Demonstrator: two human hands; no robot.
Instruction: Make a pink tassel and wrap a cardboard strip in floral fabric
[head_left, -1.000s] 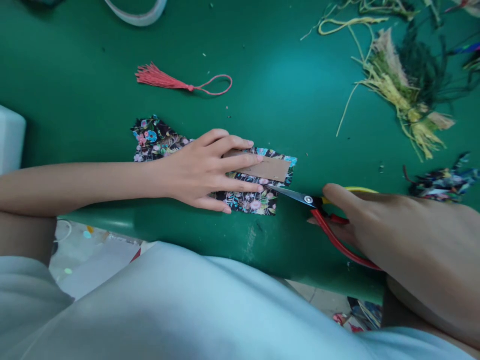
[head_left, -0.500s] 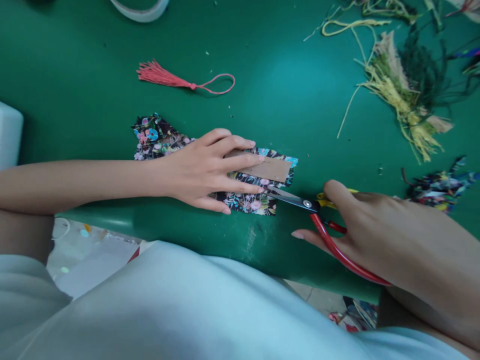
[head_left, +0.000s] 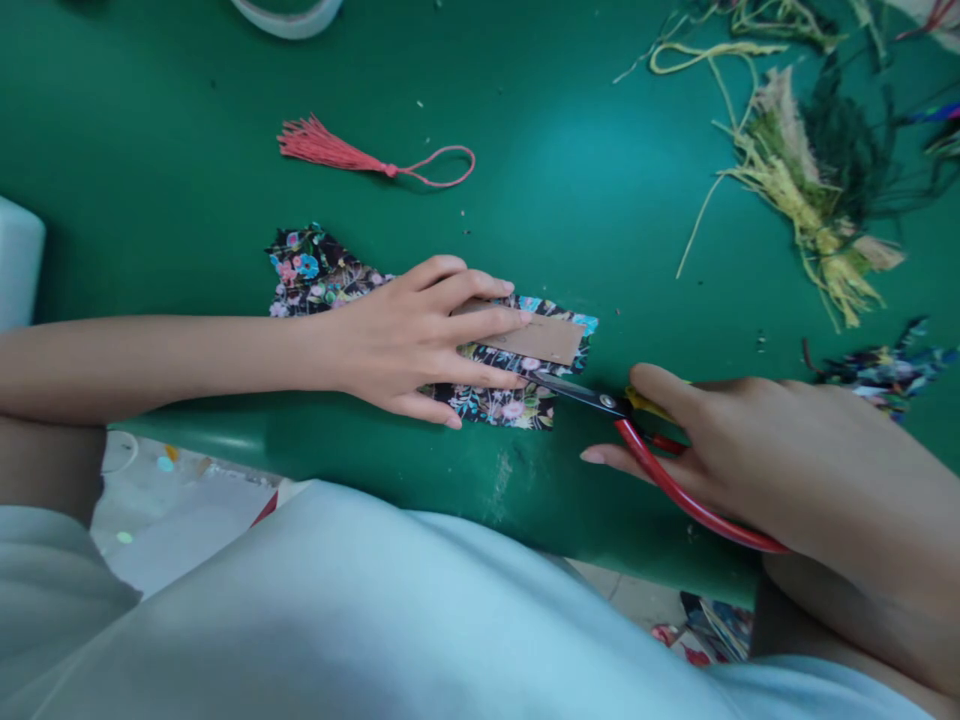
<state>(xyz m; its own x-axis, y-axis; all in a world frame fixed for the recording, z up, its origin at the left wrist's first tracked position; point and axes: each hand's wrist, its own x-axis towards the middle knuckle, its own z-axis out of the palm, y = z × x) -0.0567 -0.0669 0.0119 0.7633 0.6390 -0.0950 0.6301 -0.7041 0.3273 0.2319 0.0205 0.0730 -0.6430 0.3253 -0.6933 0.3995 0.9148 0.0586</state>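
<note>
We have the patterned cloth (head_left: 495, 408) flat on the green counter (head_left: 555, 190), with the brown card (head_left: 544, 338) lying upon it, and the tip of the scissors (head_left: 581, 392) is at the cloth, close to the near side of this card. To cut well here, we should press card and cloth firmly, so that neither one slips, and guide the blades parallel to the card's edge, with a small even margin. Short, calm strokes seem better to us than one long stroke, because one fingertip is very close to the blade tip and should be moved back before the blades close farther

Our left hand (head_left: 405, 340) lies palm down, its grip spread: the fingers point to the right across cloth and card, the thumb on the body side, and the forearm comes in almost level from the left. Our right hand (head_left: 780, 440) comes from the right with its back upward, the grip closed on the red and yellow handles, the thumb reaching out beyond the red one; the blades look nearly together
</note>
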